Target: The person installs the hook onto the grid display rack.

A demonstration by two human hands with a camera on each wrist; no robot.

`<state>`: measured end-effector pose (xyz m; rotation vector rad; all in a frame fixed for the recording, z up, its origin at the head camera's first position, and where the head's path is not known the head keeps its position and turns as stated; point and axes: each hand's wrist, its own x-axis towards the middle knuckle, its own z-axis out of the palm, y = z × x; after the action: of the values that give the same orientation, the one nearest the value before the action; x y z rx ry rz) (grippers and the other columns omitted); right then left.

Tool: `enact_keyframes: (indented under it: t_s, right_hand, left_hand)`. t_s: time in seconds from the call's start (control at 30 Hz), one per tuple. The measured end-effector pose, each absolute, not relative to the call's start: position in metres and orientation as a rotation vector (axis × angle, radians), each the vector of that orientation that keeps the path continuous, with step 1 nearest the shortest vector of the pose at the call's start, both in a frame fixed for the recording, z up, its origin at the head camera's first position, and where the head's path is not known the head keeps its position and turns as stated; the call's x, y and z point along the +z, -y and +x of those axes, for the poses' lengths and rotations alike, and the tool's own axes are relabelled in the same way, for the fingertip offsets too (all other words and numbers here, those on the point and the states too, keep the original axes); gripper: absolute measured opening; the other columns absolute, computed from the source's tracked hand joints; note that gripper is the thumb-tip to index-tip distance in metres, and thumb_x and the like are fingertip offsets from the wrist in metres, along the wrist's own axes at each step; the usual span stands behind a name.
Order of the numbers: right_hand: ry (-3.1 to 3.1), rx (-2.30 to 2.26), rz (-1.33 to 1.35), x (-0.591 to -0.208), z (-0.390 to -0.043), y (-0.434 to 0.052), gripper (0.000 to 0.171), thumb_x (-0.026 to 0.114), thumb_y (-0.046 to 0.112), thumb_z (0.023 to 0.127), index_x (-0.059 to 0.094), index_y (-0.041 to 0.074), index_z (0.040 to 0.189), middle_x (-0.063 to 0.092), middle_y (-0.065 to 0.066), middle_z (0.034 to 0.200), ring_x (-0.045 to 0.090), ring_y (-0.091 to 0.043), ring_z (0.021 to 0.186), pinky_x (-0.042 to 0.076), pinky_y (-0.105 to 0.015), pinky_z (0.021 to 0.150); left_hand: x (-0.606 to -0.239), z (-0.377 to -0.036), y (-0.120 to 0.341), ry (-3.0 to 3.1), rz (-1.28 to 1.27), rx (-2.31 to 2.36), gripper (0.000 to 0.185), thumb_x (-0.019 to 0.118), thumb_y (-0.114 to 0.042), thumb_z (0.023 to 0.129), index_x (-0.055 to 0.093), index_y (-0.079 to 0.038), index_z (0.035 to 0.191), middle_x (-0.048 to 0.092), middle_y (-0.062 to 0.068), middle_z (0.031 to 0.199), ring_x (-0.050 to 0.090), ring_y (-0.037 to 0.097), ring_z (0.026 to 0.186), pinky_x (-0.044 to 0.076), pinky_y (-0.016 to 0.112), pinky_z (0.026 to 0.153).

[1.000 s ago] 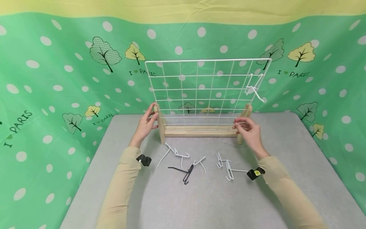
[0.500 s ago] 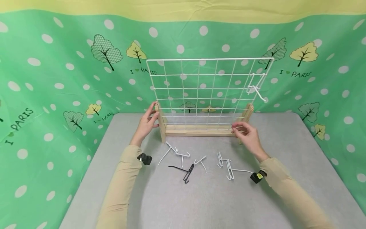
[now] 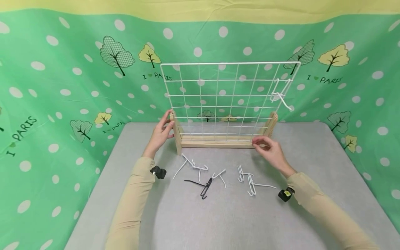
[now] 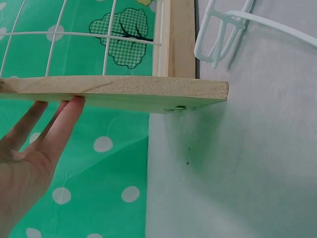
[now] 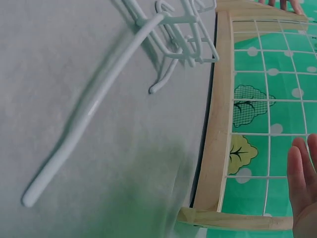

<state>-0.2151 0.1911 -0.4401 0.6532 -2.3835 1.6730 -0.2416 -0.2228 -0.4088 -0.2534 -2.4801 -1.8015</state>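
Observation:
A white wire grid (image 3: 231, 63) stands upright in a wooden stand (image 3: 215, 143). In the head view, my left hand (image 3: 159, 134) touches the outer side of the stand's left post (image 3: 176, 137). The left wrist view shows straight fingers (image 4: 64, 121) against that wooden board (image 4: 124, 87). My right hand (image 3: 271, 152) is near the grid's lower right part, fingers slightly bent, with nothing visible in them. Whether its fingertips touch the wire or wood cannot be told. A white wire hook (image 3: 282, 99) hangs at the grid's upper right.
In front of the stand, several loose hooks lie on the grey table (image 3: 218, 222). Among them are a black hook (image 3: 206, 189), white hooks at the left (image 3: 199, 168) and a white hook (image 3: 251, 185) at the right. A green patterned cloth (image 3: 62, 139) surrounds the table.
My right hand has shifted slightly left and down, from beside the right post to the grid's lower right edge. My left hand stays against the left post.

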Motion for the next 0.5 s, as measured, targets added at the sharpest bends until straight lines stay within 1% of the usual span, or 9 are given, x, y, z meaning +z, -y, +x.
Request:
enact_keyframes:
  t_s: [0.3,0.4,0.5]
  right_hand:
    - [2.427,1.696,0.760,-0.4439,-0.2140,-0.1939,0.019,0.063,-0.016,0.084,0.061,-0.017,0.103,0.062,-0.033,0.102,0.063,-0.010,0.088,0.055,-0.019,0.074]
    - [2.448,1.698,0.785,-0.4460,-0.2136,-0.1954,0.019,0.063,-0.016,0.084,0.061,-0.017,0.103,0.062,-0.033,0.102,0.062,-0.010,0.089,0.055,-0.018,0.077]
    - [2.468,1.674,0.816,-0.4484,-0.2135,-0.1969,0.019,0.062,-0.016,0.084,0.061,-0.018,0.103,0.062,-0.033,0.102,0.064,-0.017,0.090,0.054,-0.017,0.079]
  left_hand:
    - [-0.4084,-0.2412,0.2226,2.490,-0.250,-1.797,0.056,0.045,-0.018,0.104,0.022,-0.019,0.156,0.034,0.030,0.145,0.049,0.048,0.118,0.054,0.054,0.084]
    - [-0.4084,-0.2417,0.2224,2.494,-0.246,-1.796,0.056,0.045,-0.018,0.104,0.021,-0.020,0.156,0.034,0.029,0.146,0.049,0.048,0.118,0.054,0.054,0.085]
    - [-0.4085,-0.2424,0.2226,2.489,-0.244,-1.807,0.056,0.045,-0.018,0.104,0.021,-0.020,0.156,0.034,0.029,0.146,0.048,0.048,0.119,0.053,0.054,0.086]
